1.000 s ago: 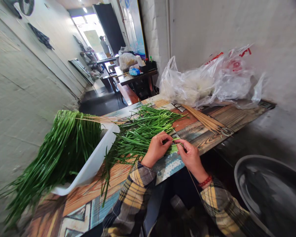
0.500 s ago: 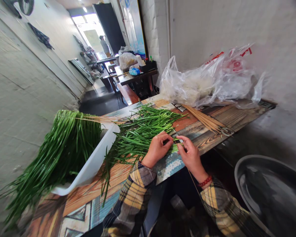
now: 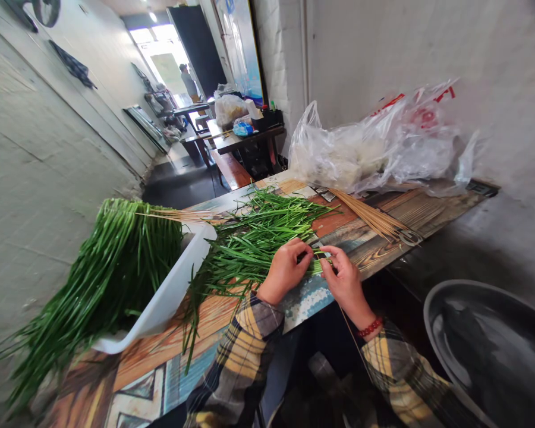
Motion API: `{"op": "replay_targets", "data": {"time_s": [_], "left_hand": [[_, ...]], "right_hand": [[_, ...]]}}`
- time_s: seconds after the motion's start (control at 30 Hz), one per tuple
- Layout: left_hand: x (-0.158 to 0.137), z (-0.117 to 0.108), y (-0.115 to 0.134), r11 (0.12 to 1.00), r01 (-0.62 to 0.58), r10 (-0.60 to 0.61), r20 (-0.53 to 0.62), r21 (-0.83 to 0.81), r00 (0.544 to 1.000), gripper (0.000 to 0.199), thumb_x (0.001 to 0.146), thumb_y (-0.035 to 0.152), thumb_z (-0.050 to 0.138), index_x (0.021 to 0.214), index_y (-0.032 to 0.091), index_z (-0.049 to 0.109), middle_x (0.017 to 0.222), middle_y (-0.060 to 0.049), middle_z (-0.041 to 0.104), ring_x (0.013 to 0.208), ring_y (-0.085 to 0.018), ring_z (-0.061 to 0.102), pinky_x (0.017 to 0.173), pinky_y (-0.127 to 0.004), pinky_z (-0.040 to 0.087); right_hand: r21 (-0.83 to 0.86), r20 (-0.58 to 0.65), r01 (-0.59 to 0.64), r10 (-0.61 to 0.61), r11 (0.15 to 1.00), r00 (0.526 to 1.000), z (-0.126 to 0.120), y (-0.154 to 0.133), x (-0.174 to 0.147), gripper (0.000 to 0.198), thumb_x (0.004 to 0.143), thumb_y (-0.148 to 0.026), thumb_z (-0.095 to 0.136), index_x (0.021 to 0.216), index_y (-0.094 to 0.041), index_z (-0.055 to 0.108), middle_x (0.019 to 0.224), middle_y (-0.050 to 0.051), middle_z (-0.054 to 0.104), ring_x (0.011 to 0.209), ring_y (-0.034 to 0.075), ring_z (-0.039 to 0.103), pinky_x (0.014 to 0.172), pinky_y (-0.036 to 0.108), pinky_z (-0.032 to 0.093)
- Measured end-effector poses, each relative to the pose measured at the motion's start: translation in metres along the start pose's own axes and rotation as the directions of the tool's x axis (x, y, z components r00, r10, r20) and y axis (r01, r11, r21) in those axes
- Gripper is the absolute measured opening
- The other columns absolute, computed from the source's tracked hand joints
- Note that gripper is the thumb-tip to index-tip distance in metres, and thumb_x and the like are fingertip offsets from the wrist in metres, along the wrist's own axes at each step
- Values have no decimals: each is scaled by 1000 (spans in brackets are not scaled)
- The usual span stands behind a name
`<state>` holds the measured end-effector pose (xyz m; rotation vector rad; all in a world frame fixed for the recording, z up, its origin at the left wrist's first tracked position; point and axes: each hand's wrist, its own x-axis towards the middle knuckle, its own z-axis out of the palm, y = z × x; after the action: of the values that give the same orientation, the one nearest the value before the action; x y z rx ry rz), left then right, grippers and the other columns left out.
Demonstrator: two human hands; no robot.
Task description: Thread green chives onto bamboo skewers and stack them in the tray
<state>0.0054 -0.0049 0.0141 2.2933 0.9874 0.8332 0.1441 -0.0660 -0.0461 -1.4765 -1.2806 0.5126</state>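
Note:
My left hand (image 3: pixel 290 267) pinches the pale stem ends of some green Chinese chives near the table's front edge. Close beside it, my right hand (image 3: pixel 344 284) is closed on a thin wooden skewer (image 3: pixel 351 330), which slants down below the palm toward my sleeve. The skewer's tip is at the stems between my fingers, too small to make out exactly. A loose pile of chives (image 3: pixel 267 232) spreads over the table to the left of my hands. Further left, skewered chives (image 3: pixel 129 261) hang thickly over a white plastic tub (image 3: pixel 178 285).
On the wood-patterned table (image 3: pixel 428 214), a bundle of skewers (image 3: pixel 370 217) lies to the right. Clear plastic bags (image 3: pixel 361 154) stand behind it against the wall. A large metal basin (image 3: pixel 485 345) sits low at the right. A person (image 3: pixel 188 82) stands far back near the doorway.
Almost nothing differs. Both hands stay at the same spot over the stems, with only slight finger movement.

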Motion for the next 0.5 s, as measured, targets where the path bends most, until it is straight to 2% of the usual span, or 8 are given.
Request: {"op": "replay_targets", "data": {"time_s": [0.17,0.27,0.33,0.5], "left_hand": [[1,-4,4,995,-84,88,96,-47,992,15,85,17,53,75,15,65,77,-3,60,74,-13,55,70,-23,42],[1,-6,5,992,-114,121,151,-57,981,18,87,20,53,76,15,66,78,-4,61,77,-13,57,72,-24,43],[2,-7,1,996,-80,84,106,-38,991,20,89,22,51,78,15,66,80,-4,62,77,-14,57,72,-24,44],[4,-5,-14,998,41,-35,-117,54,993,18,89,19,50,86,16,67,85,-5,64,80,-15,58,74,-26,44]], "right_hand": [[53,-21,-20,22,998,1000,1,1,0,24,87,-38,50,102,-21,55,84,3,67,61,14,62,61,27,50],[82,-16,-25,27,996,1000,1,1,0,22,87,-40,51,96,-20,54,87,4,67,64,15,64,62,27,50],[96,-8,-31,32,995,999,0,0,0,24,88,-42,50,97,-20,54,82,2,67,61,15,65,61,27,50],[97,43,-59,55,994,998,-3,-2,0,33,92,-44,44,110,-19,56,64,-2,62,56,16,65,57,26,48]]}}
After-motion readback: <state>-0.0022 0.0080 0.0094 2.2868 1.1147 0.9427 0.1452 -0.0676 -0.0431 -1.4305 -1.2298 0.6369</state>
